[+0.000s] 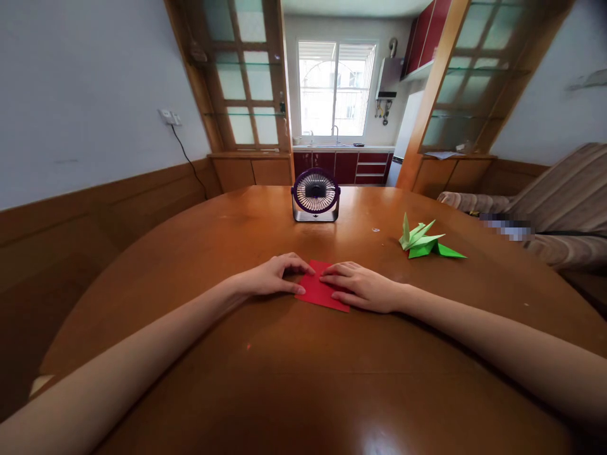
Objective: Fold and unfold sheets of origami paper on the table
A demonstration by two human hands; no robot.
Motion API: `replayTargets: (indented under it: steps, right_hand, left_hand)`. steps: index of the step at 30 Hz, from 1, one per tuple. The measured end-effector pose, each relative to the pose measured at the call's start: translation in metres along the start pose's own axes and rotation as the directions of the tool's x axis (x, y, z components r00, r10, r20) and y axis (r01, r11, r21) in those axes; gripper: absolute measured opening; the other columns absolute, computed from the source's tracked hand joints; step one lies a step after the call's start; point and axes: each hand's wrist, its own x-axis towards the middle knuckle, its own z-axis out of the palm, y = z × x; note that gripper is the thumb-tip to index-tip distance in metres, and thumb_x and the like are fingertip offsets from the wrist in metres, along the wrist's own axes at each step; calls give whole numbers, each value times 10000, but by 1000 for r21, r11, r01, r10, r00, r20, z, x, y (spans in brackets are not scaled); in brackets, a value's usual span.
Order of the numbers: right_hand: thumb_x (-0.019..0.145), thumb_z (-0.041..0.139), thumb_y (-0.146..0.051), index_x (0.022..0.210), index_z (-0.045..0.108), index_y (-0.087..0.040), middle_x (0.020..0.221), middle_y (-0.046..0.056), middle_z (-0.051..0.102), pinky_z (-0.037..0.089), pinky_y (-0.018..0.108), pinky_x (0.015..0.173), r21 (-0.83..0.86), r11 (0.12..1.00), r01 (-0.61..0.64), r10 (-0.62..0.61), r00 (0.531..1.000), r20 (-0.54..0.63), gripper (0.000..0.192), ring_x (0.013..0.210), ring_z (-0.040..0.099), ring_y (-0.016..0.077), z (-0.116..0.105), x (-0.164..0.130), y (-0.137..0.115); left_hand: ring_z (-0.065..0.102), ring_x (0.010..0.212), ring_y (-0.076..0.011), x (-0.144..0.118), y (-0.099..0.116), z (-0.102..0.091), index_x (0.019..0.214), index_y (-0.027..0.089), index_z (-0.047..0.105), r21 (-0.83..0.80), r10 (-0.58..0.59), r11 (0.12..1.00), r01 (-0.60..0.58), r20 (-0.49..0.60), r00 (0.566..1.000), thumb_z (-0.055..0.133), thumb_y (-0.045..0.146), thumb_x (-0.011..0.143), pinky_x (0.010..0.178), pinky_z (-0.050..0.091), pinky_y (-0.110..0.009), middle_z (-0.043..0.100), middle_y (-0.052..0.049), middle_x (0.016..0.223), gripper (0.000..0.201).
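Note:
A red sheet of paper point(324, 292) lies flat on the wooden table, its lower edge slanting down to the right. My left hand point(275, 275) touches its left side, the thumb and forefinger spread apart and their tips on the paper. From the right, my right hand point(363, 287) rests over the sheet with its fingers stretched out, covering part of the right edge. Farther right stand folded green paper cranes point(420, 237), light green and darker green, apart from both hands.
Beyond the paper, a small purple fan point(315, 194) stands on the round-edged wooden table point(303, 379). A striped armchair point(564, 189) is at the right. Tiny scraps point(375, 230) dot the tabletop. A cord point(187, 155) hangs from a wall socket on the left.

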Motion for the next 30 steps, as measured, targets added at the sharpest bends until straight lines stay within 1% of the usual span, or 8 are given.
replayTargets:
  steps: [6,10,15,19,24,27,30]
  right_hand:
    - [1002,376,-373,1364,500,-123,1317,160,533,407,456,1049,-5,1000,-8,8,1000,2,457,1192,513,275,0,0,-1]
    - [1000,382,-372,1370,498,-145,1305,154,541,408,457,1046,4,1000,0,0,1000,-7,449,1188,517,270,0,0,0]
    - [1001,375,-378,1373,495,-141,1314,160,537,408,461,1045,10,1000,-3,3,1000,-7,458,1188,520,271,0,0,0]
    - [998,389,-368,1371,497,-132,1323,166,535,396,453,1059,26,1000,-8,9,1000,-8,455,1213,508,269,-1,-1,0]
    - [989,411,-376,1373,487,-130,1337,168,525,391,454,1068,53,998,-43,43,999,-1,462,1230,499,272,-2,-1,-2]
    - [977,434,-401,1374,478,-111,1343,178,516,393,459,1071,64,995,-77,77,997,3,493,1231,499,281,-2,-1,-2]
    - [962,459,-431,1386,458,-109,1365,183,498,401,469,1069,74,991,-115,115,993,0,533,1248,491,293,-3,-1,-2]
  left_hand:
    - [508,1102,-211,-4,-4,0,1131,314,691,125,68,990,-69,9,998,670,470,834,1035,362,-390,520,-47,1141,337]
    - [482,1136,-220,-4,-5,-4,1175,343,671,196,94,975,-105,61,994,661,465,845,1055,338,-409,512,-48,1163,352]
    - [479,1156,-221,-2,-7,-11,1230,358,634,209,110,968,-136,129,986,657,455,851,1063,343,-404,499,-51,1196,392]
    - [477,1191,-231,-3,-8,-13,1295,360,580,203,101,970,-133,160,982,669,447,844,1075,341,-409,503,-55,1242,468]
    - [461,1257,-241,-6,-8,-13,1331,318,551,130,126,981,-141,121,985,692,438,826,1088,346,-401,498,-75,1323,538]
    - [440,1294,-255,-9,-6,-11,1290,320,591,132,136,980,-148,92,986,703,426,819,1102,333,-420,479,-77,1379,496]
    - [379,1360,-274,-11,-3,-7,1237,318,635,169,156,972,-164,65,986,679,420,840,1121,303,-447,404,-73,1483,413]
